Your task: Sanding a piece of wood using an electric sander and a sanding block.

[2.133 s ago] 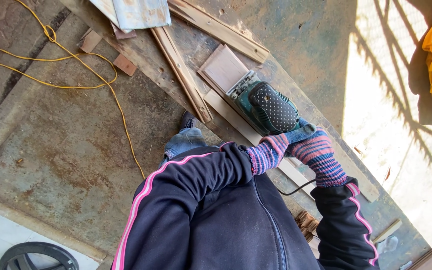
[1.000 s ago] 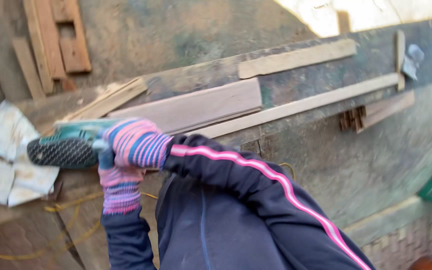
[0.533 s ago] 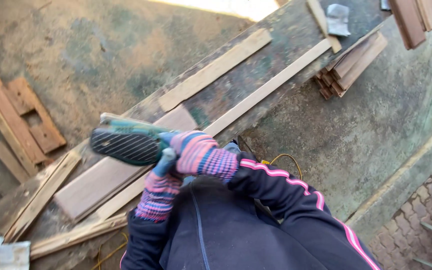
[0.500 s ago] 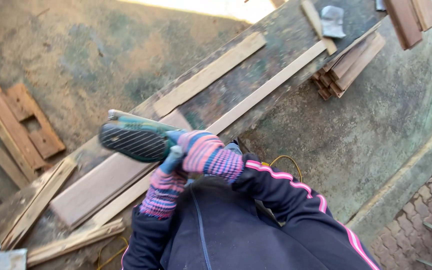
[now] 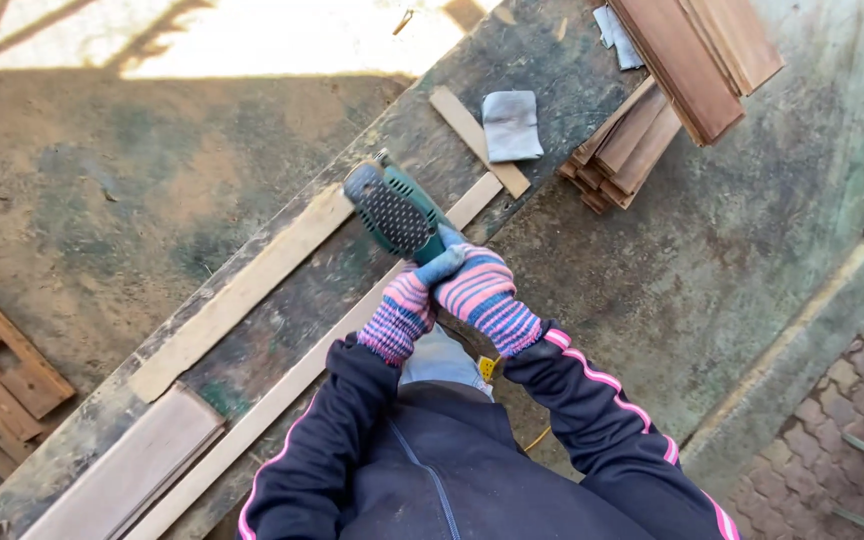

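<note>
Both of your gloved hands hold a green power sander [image 5: 395, 210] by its rear grip, above a long, worn plank that serves as the work surface [image 5: 282, 310]. Your left hand [image 5: 399, 315] wraps the handle from below, fingers curled shut around it; your right hand [image 5: 482, 292] closes over the same grip just beside it, fingers pressed tight on the tool. The sander's dotted black top faces you, its nose pointing away toward a pale wooden strip [image 5: 242, 292] lying on the surface; whether its base touches the wood cannot be told. It looks rigid and fairly heavy at the front, so the rear handle with two hands seems the steady hold, and the textured top offers a second gripping place. Nearby lie a folded grey sanding sheet [image 5: 511, 124] and a stack of reddish boards [image 5: 652, 100].
</note>
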